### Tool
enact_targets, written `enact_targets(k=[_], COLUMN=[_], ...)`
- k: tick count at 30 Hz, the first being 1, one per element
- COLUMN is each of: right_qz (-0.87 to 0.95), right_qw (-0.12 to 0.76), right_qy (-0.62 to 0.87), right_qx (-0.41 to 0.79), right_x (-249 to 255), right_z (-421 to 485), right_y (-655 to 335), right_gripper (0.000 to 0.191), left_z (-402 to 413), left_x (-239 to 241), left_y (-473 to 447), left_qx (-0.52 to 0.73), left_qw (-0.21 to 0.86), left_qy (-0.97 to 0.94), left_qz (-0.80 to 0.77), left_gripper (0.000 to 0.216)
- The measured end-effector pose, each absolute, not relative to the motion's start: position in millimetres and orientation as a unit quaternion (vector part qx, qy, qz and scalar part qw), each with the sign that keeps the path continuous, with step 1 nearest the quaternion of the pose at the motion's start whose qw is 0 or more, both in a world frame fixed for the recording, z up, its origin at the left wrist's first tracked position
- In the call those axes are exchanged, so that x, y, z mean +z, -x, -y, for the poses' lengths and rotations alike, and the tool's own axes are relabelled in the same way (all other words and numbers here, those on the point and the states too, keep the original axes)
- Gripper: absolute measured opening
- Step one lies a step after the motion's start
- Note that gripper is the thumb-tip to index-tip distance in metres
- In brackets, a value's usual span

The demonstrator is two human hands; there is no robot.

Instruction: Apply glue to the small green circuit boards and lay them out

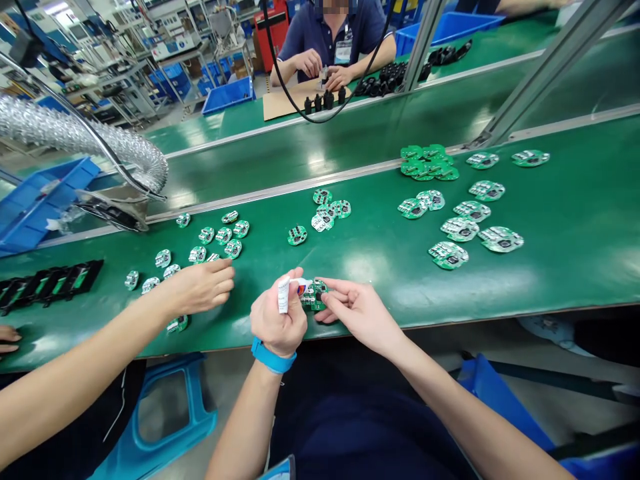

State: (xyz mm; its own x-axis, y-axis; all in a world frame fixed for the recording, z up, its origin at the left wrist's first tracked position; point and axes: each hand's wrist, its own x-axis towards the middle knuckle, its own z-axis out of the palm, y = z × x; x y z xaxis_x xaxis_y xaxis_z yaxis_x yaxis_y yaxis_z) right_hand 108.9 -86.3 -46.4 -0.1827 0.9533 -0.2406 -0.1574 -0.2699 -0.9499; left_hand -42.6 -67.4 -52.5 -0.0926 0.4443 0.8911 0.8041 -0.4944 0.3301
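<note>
My left hand (277,323), with a blue band at its wrist, is closed around a white squeeze tube (283,295) with printing on it. The tube's front end, marked in orange and blue, points right over a green circuit board (311,299). That board is pinched at its right edge between the thumb and fingers of my right hand (361,312). Whether the tube's tip touches the board is hidden by my fingers. Beyond my hands lie a single board (297,235) and a small cluster of boards (325,217).
A co-worker's hand (207,287) reaches among several boards (197,255) on the left. More boards (460,229) lie at the right, beside a stack of green ones (427,163). A ducted hose (135,157) hangs at upper left. Across the bench, another person handles a small part.
</note>
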Motion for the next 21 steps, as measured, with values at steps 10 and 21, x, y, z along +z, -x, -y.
enact_targets(k=[10, 21], right_qz=[0.453, 0.450], right_qw=[0.430, 0.439], right_qy=[0.456, 0.492], right_qx=[0.634, 0.602], right_x=[-46, -52], right_z=[87, 83], right_y=[-109, -118], right_gripper=[0.055, 0.041], left_z=[75, 94], left_x=[-53, -43], left_y=[36, 57], left_qx=[-0.537, -0.580], left_qw=[0.166, -0.032], left_qy=[0.688, 0.609], left_qz=[0.459, 0.540], left_gripper=[0.020, 0.042])
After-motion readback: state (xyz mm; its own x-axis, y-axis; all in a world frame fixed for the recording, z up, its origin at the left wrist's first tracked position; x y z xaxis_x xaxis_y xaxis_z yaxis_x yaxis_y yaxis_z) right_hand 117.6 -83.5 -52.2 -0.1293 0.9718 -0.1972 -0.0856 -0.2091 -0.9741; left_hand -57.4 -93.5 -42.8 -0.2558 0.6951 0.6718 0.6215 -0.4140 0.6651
